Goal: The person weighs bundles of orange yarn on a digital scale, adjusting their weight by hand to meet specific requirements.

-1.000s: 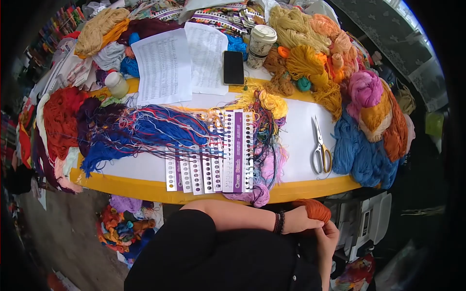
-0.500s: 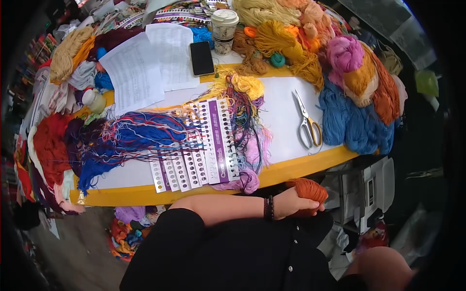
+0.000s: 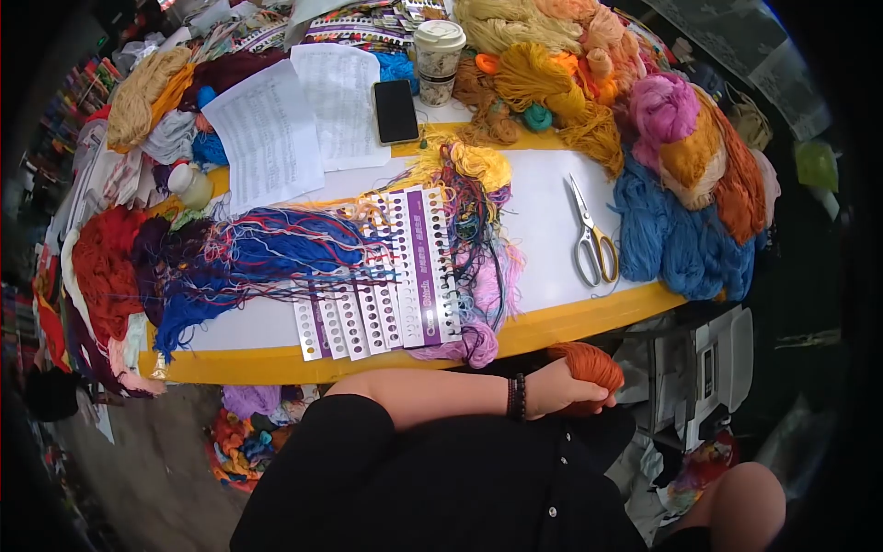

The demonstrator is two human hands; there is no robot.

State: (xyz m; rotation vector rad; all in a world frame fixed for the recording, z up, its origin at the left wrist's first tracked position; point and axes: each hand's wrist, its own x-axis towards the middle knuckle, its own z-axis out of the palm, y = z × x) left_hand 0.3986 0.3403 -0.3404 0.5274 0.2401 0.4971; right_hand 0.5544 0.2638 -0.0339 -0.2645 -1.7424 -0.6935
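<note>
My left hand (image 3: 557, 386) is closed around a rust-orange skein of yarn (image 3: 596, 366), held just below the table's front edge, close to my black shirt. My right hand is out of sight; a rounded bare part of a limb (image 3: 752, 501) shows at the lower right. On the table in front lie white-and-purple thread cards with punched holes (image 3: 429, 267), laid overlapping. Blue, red and white threads (image 3: 294, 241) trail across them from the left, and pink and yellow threads (image 3: 480, 164) lie along their right side. Scissors (image 3: 590, 235) rest closed to the right.
Blue skeins (image 3: 685, 235) and a pink skein (image 3: 664, 109) are heaped at the table's right. Behind stand a paper cup (image 3: 440, 55), a phone (image 3: 395, 112) and printed sheets (image 3: 267, 138). Red yarn (image 3: 106, 276) hangs at the left edge. A grey plastic unit (image 3: 708, 373) stands below right.
The view has shifted slightly, so the table's contents sit a little further right. The bare limb at the lower right shows more. My left hand keeps its hold on the orange skein.
</note>
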